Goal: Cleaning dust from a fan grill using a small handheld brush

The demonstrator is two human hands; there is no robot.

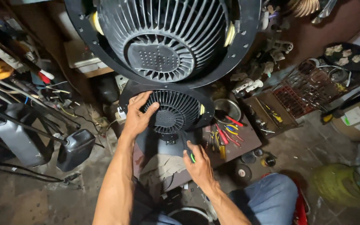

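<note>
Looming at twelve o'clock, a big grille (161, 39) is hanging closest to the lens; below it the left hand (136, 116) is pressing spread fingers on the fan guard (173, 111), best kept flat. At five o'clock the right hand (198, 164) is pinching a green-tipped tool (193, 158), while pliers (225, 135) and a steel bowl (226, 109) are crowding the board's three o'clock side.

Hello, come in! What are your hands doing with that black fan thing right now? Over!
Left hand flat on black fan grille. Right hand grips a small green-tipped tool. Bigger grille hangs close above; pliers and screwdrivers lie beside.
</note>
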